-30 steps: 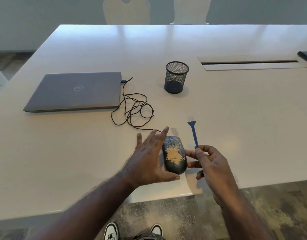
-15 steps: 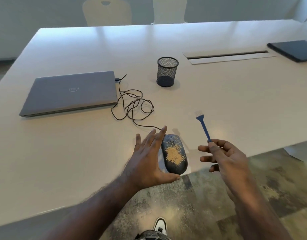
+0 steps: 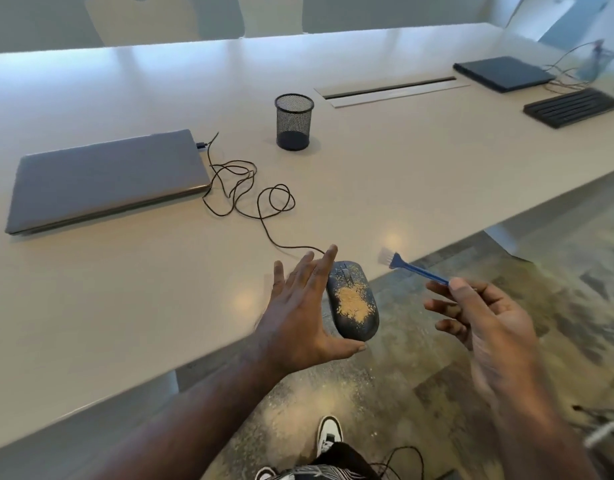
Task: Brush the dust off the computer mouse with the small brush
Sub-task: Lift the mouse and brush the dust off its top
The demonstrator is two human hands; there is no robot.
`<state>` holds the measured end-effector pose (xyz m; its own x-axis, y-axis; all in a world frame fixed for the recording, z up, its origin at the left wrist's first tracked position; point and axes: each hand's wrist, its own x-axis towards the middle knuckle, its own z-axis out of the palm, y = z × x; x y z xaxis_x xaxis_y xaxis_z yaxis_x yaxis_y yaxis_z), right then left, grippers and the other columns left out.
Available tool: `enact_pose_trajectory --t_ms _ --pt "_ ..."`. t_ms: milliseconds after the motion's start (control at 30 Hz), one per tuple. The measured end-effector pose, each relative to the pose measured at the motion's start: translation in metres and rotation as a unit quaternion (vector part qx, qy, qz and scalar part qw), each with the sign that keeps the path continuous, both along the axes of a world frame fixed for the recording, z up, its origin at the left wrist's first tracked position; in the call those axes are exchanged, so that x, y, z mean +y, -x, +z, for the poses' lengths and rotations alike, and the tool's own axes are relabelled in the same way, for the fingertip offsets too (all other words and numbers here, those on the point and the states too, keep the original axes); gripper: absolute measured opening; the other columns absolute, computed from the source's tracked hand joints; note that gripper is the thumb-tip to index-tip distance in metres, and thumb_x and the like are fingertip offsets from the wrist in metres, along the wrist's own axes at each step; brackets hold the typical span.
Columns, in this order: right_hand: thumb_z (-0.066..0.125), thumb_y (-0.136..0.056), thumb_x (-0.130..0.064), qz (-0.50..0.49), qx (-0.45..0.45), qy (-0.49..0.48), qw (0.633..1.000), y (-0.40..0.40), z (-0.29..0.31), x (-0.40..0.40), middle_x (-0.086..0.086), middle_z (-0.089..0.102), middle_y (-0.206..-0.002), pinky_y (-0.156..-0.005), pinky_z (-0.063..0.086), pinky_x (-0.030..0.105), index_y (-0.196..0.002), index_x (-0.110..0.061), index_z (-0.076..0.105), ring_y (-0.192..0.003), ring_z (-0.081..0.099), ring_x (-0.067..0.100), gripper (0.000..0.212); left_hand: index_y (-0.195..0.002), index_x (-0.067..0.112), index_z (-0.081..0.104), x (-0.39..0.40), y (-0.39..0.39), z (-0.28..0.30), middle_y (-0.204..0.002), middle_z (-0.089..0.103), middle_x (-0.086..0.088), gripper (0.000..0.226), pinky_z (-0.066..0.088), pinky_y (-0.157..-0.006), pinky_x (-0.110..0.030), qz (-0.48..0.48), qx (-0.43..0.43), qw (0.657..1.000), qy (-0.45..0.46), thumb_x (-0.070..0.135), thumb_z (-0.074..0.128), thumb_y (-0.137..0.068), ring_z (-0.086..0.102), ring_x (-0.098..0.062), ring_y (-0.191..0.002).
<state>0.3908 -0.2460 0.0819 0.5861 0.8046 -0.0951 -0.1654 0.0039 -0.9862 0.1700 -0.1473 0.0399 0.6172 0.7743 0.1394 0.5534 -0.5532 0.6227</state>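
Note:
A dark computer mouse carries a patch of tan dust on its back. It sits at the near edge of the white table, its rear half out over the floor. My left hand holds it, with the fingers along its left side and the thumb round its rear end. To its right, my right hand pinches the handle of a small blue brush between thumb and forefinger. The pale bristles point up and left, a short gap away from the mouse.
The mouse's black cable loops back to a closed grey laptop at the left. A black mesh cup stands behind. A dark laptop and a keyboard lie far right. My shoe is on the floor below.
The mouse, held in my left hand, now overhangs the table edge. My right hand has swung the brush from upright to pointing left toward the mouse. The view has turned right.

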Motion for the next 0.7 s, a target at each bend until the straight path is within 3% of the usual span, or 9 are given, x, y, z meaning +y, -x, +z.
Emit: enact_pose_trajectory --t_ms 233,700 --pt "0.068 -0.083 -0.019 -0.011 -0.016 -0.001 1.0 -0.009 0.009 -0.02 0.016 0.074 -0.094 -0.054 0.058 0.026 -0.095 -0.011 0.069 -0.076 0.073 0.029 0.014 -0.15 0.045 -0.022 -0.02 -0.004 -0.001 -0.165 0.012 0.006 0.134 -0.022 -0.118 -0.039 0.001 -0.007 1.0 -0.009 0.081 0.069 -0.059 -0.014 0.0 -0.148" --pt "0.065 -0.089 -0.013 0.022 -0.101 0.007 0.995 -0.052 0.014 -0.036 0.014 0.074 -0.08 -0.062 0.059 0.029 -0.095 -0.01 0.072 -0.075 0.073 0.029 0.01 -0.151 0.042 -0.022 -0.049 -0.05 -0.011 -0.164 0.012 0.005 0.135 -0.022 -0.117 -0.038 0.016 0.008 1.0 -0.007 0.08 0.069 -0.059 -0.012 -0.003 -0.149"
